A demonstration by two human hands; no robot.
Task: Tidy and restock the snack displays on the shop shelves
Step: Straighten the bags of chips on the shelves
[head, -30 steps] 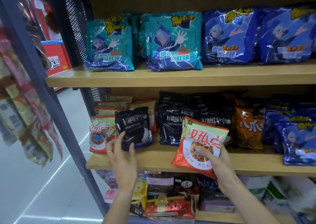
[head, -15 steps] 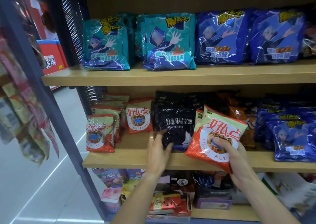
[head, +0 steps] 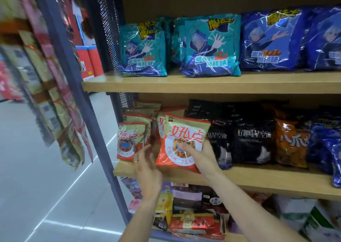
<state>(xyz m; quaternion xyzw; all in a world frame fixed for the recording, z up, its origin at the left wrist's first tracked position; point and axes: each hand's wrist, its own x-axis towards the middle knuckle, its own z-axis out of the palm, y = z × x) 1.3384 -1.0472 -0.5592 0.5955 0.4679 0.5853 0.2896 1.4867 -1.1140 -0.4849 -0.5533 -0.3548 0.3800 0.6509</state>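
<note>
Clearly the right hand (head: 198, 154) gripped a red-and-beige snack bag (head: 181, 142) by its lower right side, thumb pressed on the printed front and fingers curled behind it. That bag stood nearly upright at the front of the middle shelf (head: 258, 180), its bottom edge at the shelf's lip, directly in front of another bag of the same kind. The left hand (head: 147, 165), a ring on one finger, was beside the bag's left edge with its fingers loosely spread; motion blur made it impossible to tell whether they touched the bag, and it held nothing.

To the left on the same shelf stood a row of matching red-and-beige bags (head: 129, 140), one behind another. To the right of the held bag were black snack bags (head: 252, 140) with white lettering, then an orange bag (head: 290, 143), then dark blue bags (head: 324, 145) at the far right.

On the upper shelf (head: 184, 83) sat teal bags (head: 210, 47) with a hooded cartoon figure and, to their right, blue bags (head: 271, 42) of the same design. The bottom shelf held mixed packets (head: 193, 221), partly hidden by the forearms. A dark perforated metal panel (head: 105, 29) formed the shelf unit's left side, and blurred hanging packets (head: 51, 97) filled the left foreground.
</note>
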